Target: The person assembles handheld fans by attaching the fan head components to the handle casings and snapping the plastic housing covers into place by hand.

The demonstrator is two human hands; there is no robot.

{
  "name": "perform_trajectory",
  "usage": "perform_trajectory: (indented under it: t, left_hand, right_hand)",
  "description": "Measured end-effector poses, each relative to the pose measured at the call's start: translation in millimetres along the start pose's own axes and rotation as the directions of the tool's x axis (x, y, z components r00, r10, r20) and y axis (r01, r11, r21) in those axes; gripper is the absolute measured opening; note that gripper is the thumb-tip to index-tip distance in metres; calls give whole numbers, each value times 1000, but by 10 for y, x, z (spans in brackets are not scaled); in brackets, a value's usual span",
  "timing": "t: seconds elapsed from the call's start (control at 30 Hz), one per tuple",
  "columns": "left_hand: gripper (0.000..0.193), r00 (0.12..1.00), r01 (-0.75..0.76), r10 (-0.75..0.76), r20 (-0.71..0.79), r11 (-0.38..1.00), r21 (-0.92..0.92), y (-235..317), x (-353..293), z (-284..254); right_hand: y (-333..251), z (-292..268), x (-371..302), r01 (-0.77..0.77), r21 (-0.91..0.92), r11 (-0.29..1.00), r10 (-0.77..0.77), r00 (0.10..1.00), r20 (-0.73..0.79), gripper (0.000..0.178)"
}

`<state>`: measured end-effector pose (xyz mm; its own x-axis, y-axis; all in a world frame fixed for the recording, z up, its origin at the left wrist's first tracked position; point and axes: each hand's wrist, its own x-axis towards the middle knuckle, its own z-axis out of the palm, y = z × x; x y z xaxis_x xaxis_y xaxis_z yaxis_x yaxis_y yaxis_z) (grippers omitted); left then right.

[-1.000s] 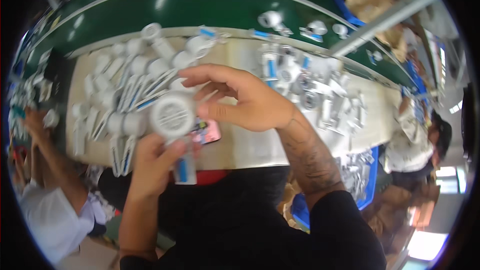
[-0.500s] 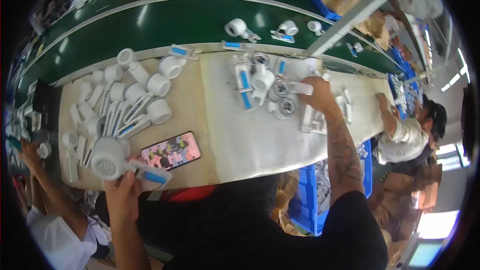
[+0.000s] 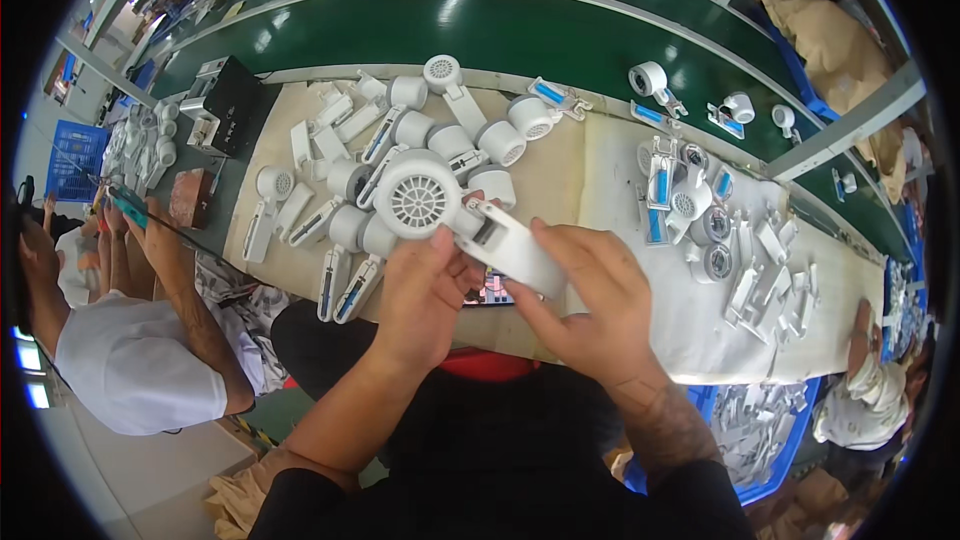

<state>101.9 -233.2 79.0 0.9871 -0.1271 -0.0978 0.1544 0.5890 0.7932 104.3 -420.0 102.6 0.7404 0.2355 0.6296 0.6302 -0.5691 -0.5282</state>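
Observation:
In front of me a white handheld fan (image 3: 418,194) is raised over the table, its round grille facing up. My left hand (image 3: 415,302) grips it where the head meets the handle. Fingers and thumb of my right hand (image 3: 596,302) close on a white plastic handle cover (image 3: 522,258), which lies along the fan's handle. Whether the cover is seated cannot be seen. Beneath the hands, a phone (image 3: 489,290) is mostly hidden. Several similar fans (image 3: 407,92) are heaped beyond and left of my left hand.
Loose white covers (image 3: 768,275) and open fan units with blue batteries (image 3: 660,185) lie on the right of the table. A green conveyor (image 3: 540,35) runs behind, below a metal post (image 3: 850,125). A blue bin (image 3: 790,440) stands at lower right. Co-workers sit on both sides.
My right hand has brought a white cover from the right-hand pile to the fan's handle. My left hand holds the fan nearer the middle, and the view has swung left.

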Motion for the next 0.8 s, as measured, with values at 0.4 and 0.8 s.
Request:
perform_trajectory:
  t: [0.4,0.8]
  left_hand:
    - [44,998,-16,14,-61,1000,-26,71,-84,-147]
    - [27,999,6,-19,44,960,279,126,-28,-564]
  right_hand:
    - [-66,233,-61,-262,195,945,257,965,51,34]
    - [48,594,-346,-699,662,270,440,701,561,26]
